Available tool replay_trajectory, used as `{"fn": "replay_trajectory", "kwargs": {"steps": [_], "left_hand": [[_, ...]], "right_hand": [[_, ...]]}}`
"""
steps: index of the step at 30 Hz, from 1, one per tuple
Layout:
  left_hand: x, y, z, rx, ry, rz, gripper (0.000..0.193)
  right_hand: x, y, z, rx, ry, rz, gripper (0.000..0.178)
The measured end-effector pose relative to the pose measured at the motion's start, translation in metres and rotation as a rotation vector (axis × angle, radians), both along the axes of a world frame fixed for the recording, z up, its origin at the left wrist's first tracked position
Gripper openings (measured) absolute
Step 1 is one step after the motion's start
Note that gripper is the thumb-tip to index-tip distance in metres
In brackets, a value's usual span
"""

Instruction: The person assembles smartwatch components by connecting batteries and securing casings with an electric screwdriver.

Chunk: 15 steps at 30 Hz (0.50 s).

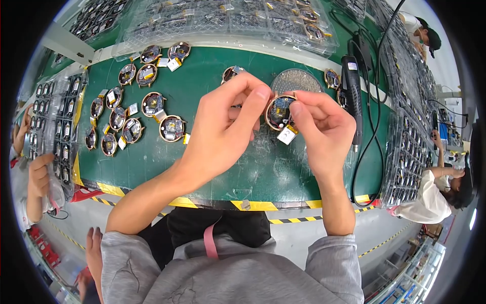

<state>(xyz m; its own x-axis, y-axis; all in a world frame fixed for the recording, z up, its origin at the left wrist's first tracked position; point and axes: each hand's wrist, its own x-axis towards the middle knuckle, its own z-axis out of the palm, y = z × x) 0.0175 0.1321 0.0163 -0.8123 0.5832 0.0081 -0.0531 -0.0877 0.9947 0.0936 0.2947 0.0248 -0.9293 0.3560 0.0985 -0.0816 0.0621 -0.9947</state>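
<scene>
My two hands work close together above a green tabletop point(243, 177), centred on a round gold-rimmed case point(276, 114) raised clear of the surface. My right hand point(326, 129) pinches it at three o'clock between thumb and forefinger, a hold that seems chosen to leave the circuitry facing me. My left hand point(223, 114) brings thumb and fingertip together at the case's ten o'clock rim; whether they grip it, I cannot tell. A white flat pack point(287, 135) hangs at five o'clock, dangling free, perhaps to avoid straining its yellow strip. From the held piece, a speckled grey disc point(292, 78) lies at one o'clock and a black handheld tool point(350, 76) between two and three, probably parked for my right side. Similar cases point(152, 104) spread from nine to ten o'clock, mostly open side up, likely to keep their parts off the tabletop.
</scene>
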Motion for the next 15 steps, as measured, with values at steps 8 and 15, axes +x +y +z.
{"fn": "replay_trajectory", "kwargs": {"steps": [8,15], "left_hand": [[0.004,0.004,0.0,0.105,-0.069,0.047,0.019],[0.002,0.005,-0.007,-0.004,0.177,0.077,0.013]], "right_hand": [[0.0,0.0,-0.001,-0.062,-0.007,0.007,0.018],[0.001,-0.007,-0.002,0.04,-0.063,-0.01,0.018]]}}
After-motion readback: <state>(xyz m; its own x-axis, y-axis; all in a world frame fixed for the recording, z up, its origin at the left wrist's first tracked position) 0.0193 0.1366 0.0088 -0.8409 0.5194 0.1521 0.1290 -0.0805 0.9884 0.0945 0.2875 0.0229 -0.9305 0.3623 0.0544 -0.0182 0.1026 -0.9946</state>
